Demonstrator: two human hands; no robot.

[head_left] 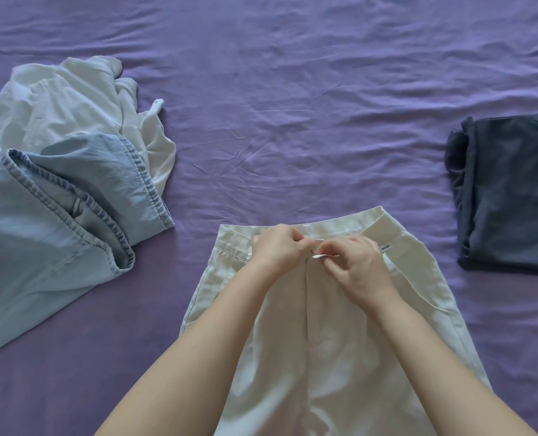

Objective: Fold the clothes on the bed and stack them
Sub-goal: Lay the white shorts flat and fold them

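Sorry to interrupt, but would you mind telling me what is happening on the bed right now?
A person is working on a pair of cream-white trousers laid flat on the purple bedsheet. The left hand and right hand both pinch at the fastening in the middle of the waistband, apparently closing it before folding. A folded dark navy garment lies to the right. To the left, light blue denim jeans and a crumpled white garment lie unfolded.

Trousers (330, 325) lie spread on the bed (292, 105), waistband away from the person. To their left, jeans (41, 234) partly overlap a crumpled shirt (72, 108) behind them; far right sits what appears to be a folded garment (509, 190).
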